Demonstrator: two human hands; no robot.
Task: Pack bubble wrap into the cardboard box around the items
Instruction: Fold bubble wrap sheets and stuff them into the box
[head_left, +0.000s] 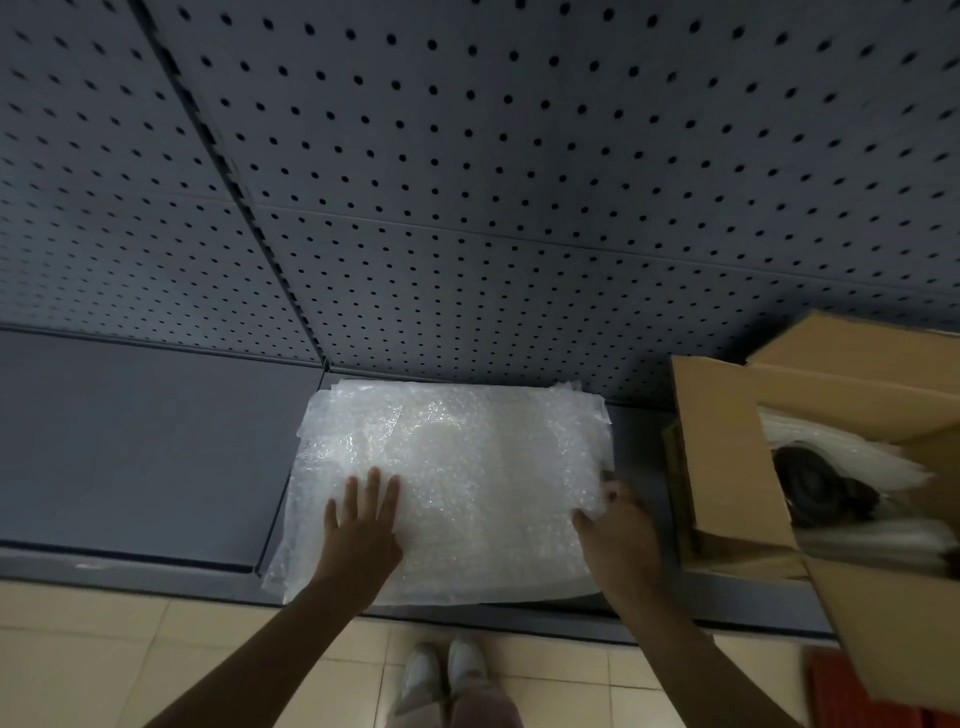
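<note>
A stack of clear bubble wrap sheets (457, 478) lies flat on the dark grey shelf. My left hand (363, 525) rests flat on its near left part, fingers spread. At the stack's right edge my right hand (618, 530) pinches a sheet between thumb and fingers. To the right stands an open cardboard box (727, 457) with its flaps up. Inside it I see a dark coiled item (815, 483) among white plastic wrapping.
A grey pegboard wall (519, 182) rises behind the shelf (145, 441). The shelf's front edge runs just in front of my wrists. Below are a beige tiled floor and my shoes (447, 670). Something red (831, 686) sits at the bottom right under the box.
</note>
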